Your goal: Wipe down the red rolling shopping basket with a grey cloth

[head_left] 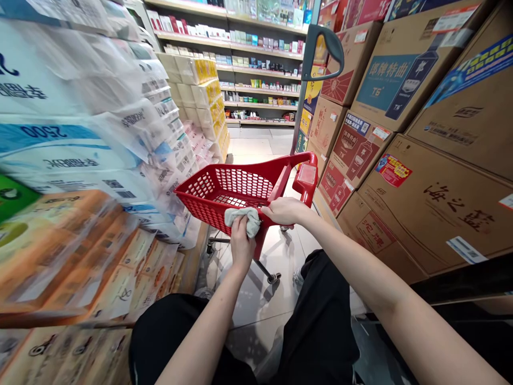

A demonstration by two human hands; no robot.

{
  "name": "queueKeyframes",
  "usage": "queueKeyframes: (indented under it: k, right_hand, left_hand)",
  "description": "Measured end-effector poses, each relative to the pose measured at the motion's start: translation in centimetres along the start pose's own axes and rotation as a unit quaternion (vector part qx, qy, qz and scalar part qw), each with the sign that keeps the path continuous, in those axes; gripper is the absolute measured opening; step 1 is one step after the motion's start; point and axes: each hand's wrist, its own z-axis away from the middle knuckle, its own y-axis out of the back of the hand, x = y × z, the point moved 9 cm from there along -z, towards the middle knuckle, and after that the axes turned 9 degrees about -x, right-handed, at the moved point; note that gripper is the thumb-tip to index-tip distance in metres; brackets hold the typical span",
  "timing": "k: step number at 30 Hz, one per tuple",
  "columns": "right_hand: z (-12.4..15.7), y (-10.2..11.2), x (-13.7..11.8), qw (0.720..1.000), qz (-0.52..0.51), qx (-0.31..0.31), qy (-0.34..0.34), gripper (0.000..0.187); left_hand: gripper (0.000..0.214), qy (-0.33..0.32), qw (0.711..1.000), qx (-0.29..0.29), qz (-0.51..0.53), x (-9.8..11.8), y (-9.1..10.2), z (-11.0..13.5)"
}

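A red shopping cart (248,179) with a perforated basket stands on wheeled legs in front of me. My left hand (242,240) presses a pale grey cloth (249,220) against the near rim of the basket, fingers bent over the cloth. My right hand (284,210) is closed around the cart's frame at the near corner, just right of the cloth and below the handle (306,179). Part of the cloth's underside and the right fingertips are hidden.
Wrapped tissue packs (80,133) are stacked along the left. Cardboard cartons (449,198) are piled on the right, with a dark grey handle (323,53) upright beside them. Shelves of small boxed goods (264,69) line the back. Tiled floor (252,147) runs between.
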Motion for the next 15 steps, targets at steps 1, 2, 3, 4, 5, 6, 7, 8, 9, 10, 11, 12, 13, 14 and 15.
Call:
queueKeyframes:
  k: [1, 2, 3, 4, 5, 6, 7, 8, 9, 10, 11, 12, 13, 14, 15]
  right_hand:
    - [0.0, 0.1, 0.0, 1.0, 0.003, 0.003, 0.0, 0.075]
    - [-0.1, 0.2, 0.1, 1.0, 0.007, 0.007, -0.001, 0.076]
    - [-0.2, 0.3, 0.1, 1.0, 0.012, 0.014, -0.002, 0.077]
    - [-0.3, 0.5, 0.1, 1.0, 0.018, 0.022, -0.003, 0.078]
    - [-0.4, 0.6, 0.1, 0.999, 0.022, 0.031, -0.001, 0.078]
    - [-0.5, 0.8, 0.1, 0.999, 0.026, 0.038, 0.002, 0.079]
    - [-0.5, 0.9, 0.2, 0.999, 0.027, 0.044, 0.004, 0.08]
    - [-0.6, 1.0, 0.2, 0.999, 0.026, 0.047, 0.005, 0.081]
    - [-0.6, 1.0, 0.4, 0.999, 0.022, 0.046, 0.004, 0.083]
    - [-0.6, 1.1, 0.6, 0.999, 0.015, 0.042, 0.0, 0.084]
    - [-0.6, 1.1, 0.8, 0.999, 0.007, 0.035, -0.005, 0.085]
    - [-0.5, 1.1, 1.0, 1.0, -0.001, 0.027, -0.009, 0.085]
    - [-0.4, 1.2, 1.2, 1.0, -0.006, 0.021, -0.014, 0.085]
    - [-0.2, 1.3, 1.3, 1.0, -0.006, 0.02, -0.017, 0.084]
    - [0.0, 1.5, 1.5, 0.999, -0.001, 0.026, -0.02, 0.083]
  left_hand:
    - [0.047, 0.001, 1.0, -0.002, -0.006, -0.8, 0.2, -0.3]
    - [0.048, 0.007, 1.0, -0.001, -0.011, -1.7, 0.6, -0.8]
    - [0.049, 0.02, 1.0, 0.004, -0.015, -2.7, 1.0, -1.2]
    - [0.05, 0.035, 0.999, 0.01, -0.017, -3.6, 1.4, -1.6]
    - [0.051, 0.051, 0.998, 0.015, -0.017, -4.3, 1.7, -2.0]
    - [0.051, 0.064, 0.998, 0.017, -0.013, -4.8, 1.9, -2.3]
    - [0.051, 0.073, 0.997, 0.018, -0.007, -4.9, 1.9, -2.5]
    - [0.049, 0.078, 0.997, 0.02, 0.002, -4.7, 1.8, -2.6]
    - [0.048, 0.078, 0.997, 0.021, 0.012, -4.2, 1.5, -2.5]
    - [0.047, 0.075, 0.997, 0.023, 0.022, -3.4, 1.2, -2.3]
    - [0.045, 0.07, 0.997, 0.026, 0.032, -2.5, 0.7, -1.9]
    - [0.044, 0.062, 0.997, 0.026, 0.042, -1.4, 0.1, -1.6]
    - [0.043, 0.053, 0.997, 0.029, 0.053, -0.3, -0.4, -1.2]
    - [0.043, 0.045, 0.996, 0.03, 0.065, 0.6, -1.0, -0.8]
    - [0.043, 0.04, 0.996, 0.032, 0.077, 1.2, -1.5, -0.5]
